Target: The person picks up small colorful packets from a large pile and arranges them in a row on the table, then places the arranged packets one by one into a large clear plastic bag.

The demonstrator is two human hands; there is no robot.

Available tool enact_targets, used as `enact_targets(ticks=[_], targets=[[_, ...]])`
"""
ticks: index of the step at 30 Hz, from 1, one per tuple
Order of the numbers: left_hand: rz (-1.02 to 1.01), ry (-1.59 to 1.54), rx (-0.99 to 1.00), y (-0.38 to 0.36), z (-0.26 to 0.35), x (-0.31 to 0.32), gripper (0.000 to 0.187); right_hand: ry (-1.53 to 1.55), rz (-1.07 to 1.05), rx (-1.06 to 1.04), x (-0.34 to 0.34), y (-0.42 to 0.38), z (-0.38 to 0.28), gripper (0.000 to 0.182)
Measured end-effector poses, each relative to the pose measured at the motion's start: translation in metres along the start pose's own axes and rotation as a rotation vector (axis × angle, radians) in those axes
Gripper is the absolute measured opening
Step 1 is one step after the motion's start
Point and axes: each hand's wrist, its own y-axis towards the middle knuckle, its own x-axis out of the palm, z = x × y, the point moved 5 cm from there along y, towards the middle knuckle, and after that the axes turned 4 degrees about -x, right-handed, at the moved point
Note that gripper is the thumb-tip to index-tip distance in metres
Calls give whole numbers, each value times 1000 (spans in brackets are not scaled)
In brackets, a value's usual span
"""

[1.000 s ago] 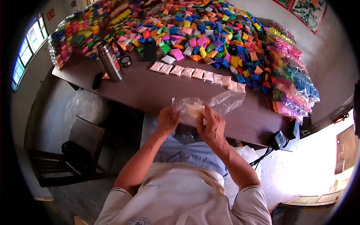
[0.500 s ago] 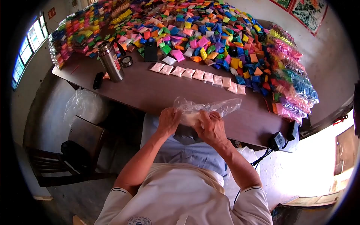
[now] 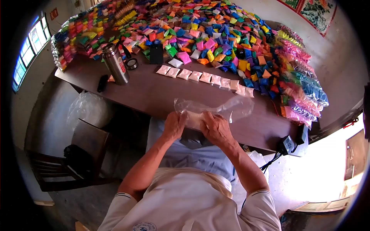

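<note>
Over the table's near edge, a clear plastic bag point(image 3: 194, 120) with pale pink contents is held between my two hands. My left hand point(image 3: 175, 125) has its fingers closed on the bag's left side. Opposite it, my right hand point(image 3: 214, 127) grips the right side with bent fingers. A loose, transparent part of the bag spreads to the right above my right hand. Beyond the hands, a row of small pale pink packets point(image 3: 205, 77) lies across the brown table point(image 3: 154, 92).
A steel flask point(image 3: 115, 63) stands at the left beside a round lid point(image 3: 132, 64) and a black object point(image 3: 102, 83). Colourful packets point(image 3: 216, 34) are heaped at the back. Bundled packets point(image 3: 304, 92) line the right. A wooden chair point(image 3: 58, 169) is at lower left.
The bag lies flatter between my hands, and its loose part has shifted right. My right hand has moved slightly, its fingers less spread over the bag.
</note>
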Motion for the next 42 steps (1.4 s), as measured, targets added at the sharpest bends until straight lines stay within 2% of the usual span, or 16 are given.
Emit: enact_targets(ticks=[2, 6, 8, 11, 12, 14, 18, 20, 24, 26, 28, 31, 35, 38, 40, 42], targets=[[-15, -14, -15, -1, -2, 1, 40, -36, -63, 172, 2, -4, 1, 24], [86, -11, 71, -2, -10, 6, 36, -107, -68, 239, -11, 7, -8, 19], [128, 7, 110, -3, -19, 9, 34, -14, -120, 365, -10, 13, -14, 20], [119, 88, 141, -2, -22, 10, 33, 162, -113, 417, 8, 11, -6, 23], [89, 77, 114, -1, -23, 10, 34, 164, -111, 417, 4, 13, -6, 23], [56, 70, 86, -1, -25, 10, 36, 431, -366, 391, 5, 12, -10, 30], [66, -12, 40, -2, -5, 6, 42, 474, -286, 388, 9, -2, 0, 36], [99, 7, 61, -2, -1, 5, 44, 286, -319, 321, 4, 5, 0, 34], [2, -97, -33, -1, -3, 7, 46, 301, -270, 305, 9, 11, 3, 32], [-43, -183, -85, -1, -14, 11, 46, 624, -185, 336, 7, 17, -5, 28], [101, 32, 52, -3, -3, 5, 45, 584, -128, 308, 7, 17, -7, 24], [97, 123, 11, 1, -14, 11, 43, 484, -69, 269, 8, 18, -10, 20], [8, 96, -28, 3, -15, 12, 48, 391, -40, 266, 9, 21, -6, 20], [-21, 45, -94, 2, -7, 10, 42, 365, -79, 277, 13, 23, 0, 20], [83, -20, -14, 0, -4, 8, 45, 339, -93, 299, 13, 24, 0, 21], [70, -19, -68, 1, -5, 7, 45, 312, -107, 318, 18, 26, 2, 21]])
